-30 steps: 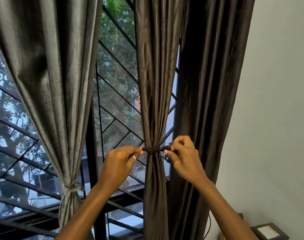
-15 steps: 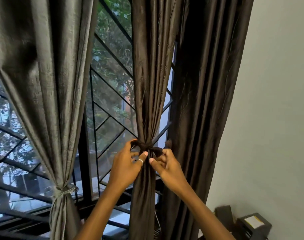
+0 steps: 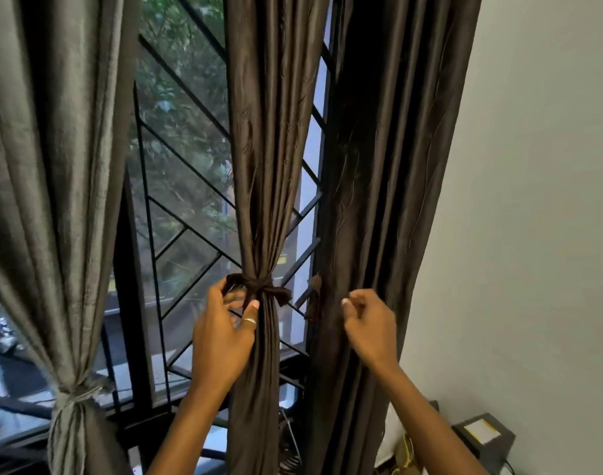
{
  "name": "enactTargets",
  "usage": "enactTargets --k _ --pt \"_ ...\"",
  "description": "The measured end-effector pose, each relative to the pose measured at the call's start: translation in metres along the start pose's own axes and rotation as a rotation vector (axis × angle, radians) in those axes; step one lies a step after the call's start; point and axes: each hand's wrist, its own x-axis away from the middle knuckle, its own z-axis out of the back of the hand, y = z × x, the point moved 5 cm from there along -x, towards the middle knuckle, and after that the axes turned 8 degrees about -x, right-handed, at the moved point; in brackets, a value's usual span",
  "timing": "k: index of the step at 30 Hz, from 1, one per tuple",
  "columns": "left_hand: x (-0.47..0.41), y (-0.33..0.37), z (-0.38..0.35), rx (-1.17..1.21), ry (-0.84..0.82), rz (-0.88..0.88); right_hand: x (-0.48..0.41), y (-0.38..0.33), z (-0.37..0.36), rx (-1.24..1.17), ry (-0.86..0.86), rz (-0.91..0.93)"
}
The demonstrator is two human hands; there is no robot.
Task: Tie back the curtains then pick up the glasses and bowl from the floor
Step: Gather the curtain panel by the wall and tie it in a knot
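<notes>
A dark brown curtain [image 3: 269,166] hangs gathered in the middle, bound by a brown tie [image 3: 258,286] knotted at its waist. My left hand [image 3: 221,341] is at the knot: its fingers curl round the tie's left end and the thumb lies on the fabric just below. My right hand [image 3: 368,330] hovers in front of the darker right curtain [image 3: 389,200], fingers loosely curled and holding nothing. A short brown tie end [image 3: 315,296] dangles between the two curtains. The glasses and bowl are out of view.
A grey curtain [image 3: 53,200] on the left is bound with its own tie [image 3: 75,394]. Behind the curtains is a window with a black metal grille [image 3: 176,200]. A pale wall [image 3: 533,234] fills the right side. A black box [image 3: 481,437] with cables sits at the bottom right.
My right hand has let go of the tie and moved right, in front of the darker curtain. The knot now sits tight, and my left hand stays at it.
</notes>
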Motion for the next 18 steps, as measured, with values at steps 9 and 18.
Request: enactTargets --k 9,18 --pt "0.018 0.032 -0.037 -0.423 0.303 0.060 -0.061 0.047 -0.003 0.116 -0.067 0.101" --pt "0.038 0.048 -0.100 -0.409 0.162 -0.055 -0.028 0.028 -0.031 0.037 -0.176 0.480"
